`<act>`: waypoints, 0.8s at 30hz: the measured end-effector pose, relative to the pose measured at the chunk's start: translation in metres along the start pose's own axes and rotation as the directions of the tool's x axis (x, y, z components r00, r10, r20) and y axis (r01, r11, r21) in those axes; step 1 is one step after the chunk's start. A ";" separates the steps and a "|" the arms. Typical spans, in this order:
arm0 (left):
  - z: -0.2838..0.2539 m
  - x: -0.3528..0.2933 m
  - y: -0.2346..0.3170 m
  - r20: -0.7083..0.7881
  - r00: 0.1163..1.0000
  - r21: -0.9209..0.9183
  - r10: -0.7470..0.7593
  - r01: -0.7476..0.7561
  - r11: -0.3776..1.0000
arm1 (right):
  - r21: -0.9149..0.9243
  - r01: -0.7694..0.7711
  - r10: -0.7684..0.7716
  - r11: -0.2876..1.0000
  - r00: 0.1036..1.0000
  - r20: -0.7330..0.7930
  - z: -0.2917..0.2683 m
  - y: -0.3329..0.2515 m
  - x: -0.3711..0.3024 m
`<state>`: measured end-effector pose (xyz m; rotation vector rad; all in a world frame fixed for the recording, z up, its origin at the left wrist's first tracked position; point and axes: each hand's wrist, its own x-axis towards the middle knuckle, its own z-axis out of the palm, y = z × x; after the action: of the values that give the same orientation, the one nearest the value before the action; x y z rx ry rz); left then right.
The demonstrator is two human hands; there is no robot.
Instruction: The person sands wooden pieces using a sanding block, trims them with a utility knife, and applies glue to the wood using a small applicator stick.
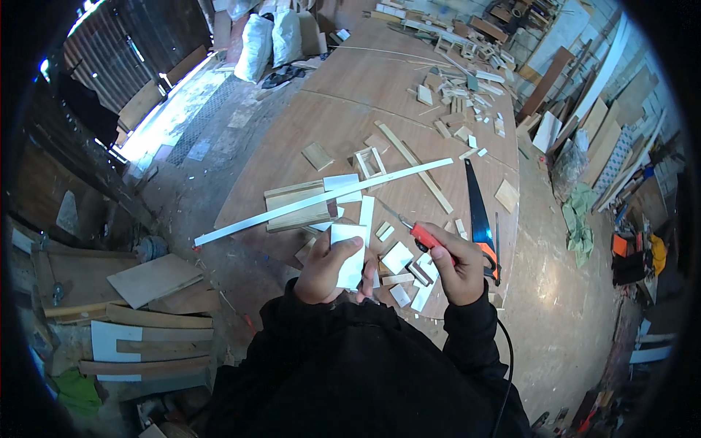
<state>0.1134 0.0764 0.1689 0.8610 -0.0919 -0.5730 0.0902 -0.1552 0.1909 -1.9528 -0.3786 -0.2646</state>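
The left hand (319,271) is clamped on the white block (346,254) at the near side of the worktop (334,117), the right hand (461,269) on the red-handled tool (432,239); sound practice calls for bracing the block firmly and directing the tool's tip clear of the left hand.

Hands (318,271) hold a white piece (347,257), red-handled tool (426,235).

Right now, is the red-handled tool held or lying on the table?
Held: the right hand grips the red-handled tool, its tip clear of the white piece in the left hand.
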 end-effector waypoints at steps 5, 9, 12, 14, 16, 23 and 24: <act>-0.011 0.003 0.008 0.050 0.997 0.199 0.055 -0.064 0.978 | 0.027 -0.046 0.047 0.999 0.998 -0.031 0.011 0.000 -0.007; -0.029 0.004 0.013 0.157 0.987 0.285 0.044 -0.088 0.955 | -0.005 -0.092 0.092 0.996 0.995 -0.029 0.014 -0.004 -0.011; -0.034 0.004 0.015 0.099 0.990 0.157 0.098 -0.113 0.981 | 0.039 -0.071 0.075 0.997 0.992 -0.104 0.026 -0.003 -0.014; -0.039 0.005 0.017 0.107 0.991 0.067 0.077 -0.085 0.994 | 0.062 -0.099 0.105 0.993 0.988 -0.111 0.034 -0.008 -0.019; -0.041 0.009 0.019 -0.060 0.988 -0.089 0.142 -0.147 0.985 | 0.156 -0.175 0.197 0.972 0.971 -0.135 0.046 -0.006 -0.026; -0.080 0.006 0.017 -0.109 0.980 -0.172 0.166 -0.183 0.968 | 0.459 -0.295 0.413 0.838 0.893 -0.180 0.105 0.024 -0.046; -0.084 0.003 0.014 -0.105 0.983 -0.170 0.153 -0.169 0.971 | 0.544 -0.303 0.455 0.783 0.874 -0.168 0.113 0.026 -0.049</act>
<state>0.1480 0.1403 0.1234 0.6969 -0.0261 -0.3821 0.0561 -0.0682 0.1064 -1.3975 0.1488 -0.1603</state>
